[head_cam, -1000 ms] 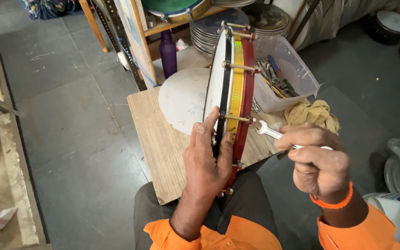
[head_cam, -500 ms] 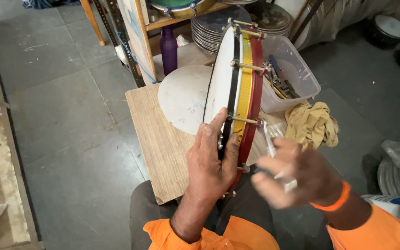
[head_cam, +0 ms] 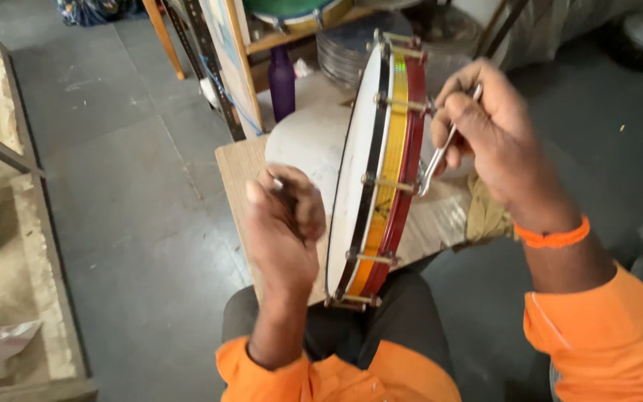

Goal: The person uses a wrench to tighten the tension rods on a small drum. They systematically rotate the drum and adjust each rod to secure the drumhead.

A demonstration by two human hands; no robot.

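Head view, looking down over orange sleeves and dark trousers. Frame drum (head_cam: 370, 175) standing on edge, upright, its lower rim down at the lap and the near edge of the wooden worktop (head_cam: 241, 167); white skin facing left, shell banded black, yellow and red, brass tension rods spaced along it. Right hand (head_cam: 489, 130) raised at the upper right of the drum rim, fingers clenched around a slim metal wrench (head_cam: 440, 152) (shiny, angled downward), its upper end at a tension rod near the top of the shell. Orange band (head_cam: 554, 237) around the right wrist. Left hand (head_cam: 286, 223) just left of the white skin, fingers curled inward and blurred; a small dark thing seemingly pinched there, though impossible to tell what, or whether truly held. Hand close to the skin, contact unclear.

Behind the drum on the worktop, a loose white round skin (head_cam: 303, 145) lying flat, partly hidden by the drum. Purple bottle (head_cam: 282, 80) upright beyond it, beside a wooden shelf upright (head_cam: 228, 56). Stack of metal rings (head_cam: 344, 52) at the back, a green-topped drum (head_cam: 292, 9) on the shelf above. Yellowish cloth (head_cam: 485, 216) bunched on the right of the worktop, under the right forearm. Grey tiled floor (head_cam: 120, 171) to the left, a wooden crate (head_cam: 1, 223) along the left edge.
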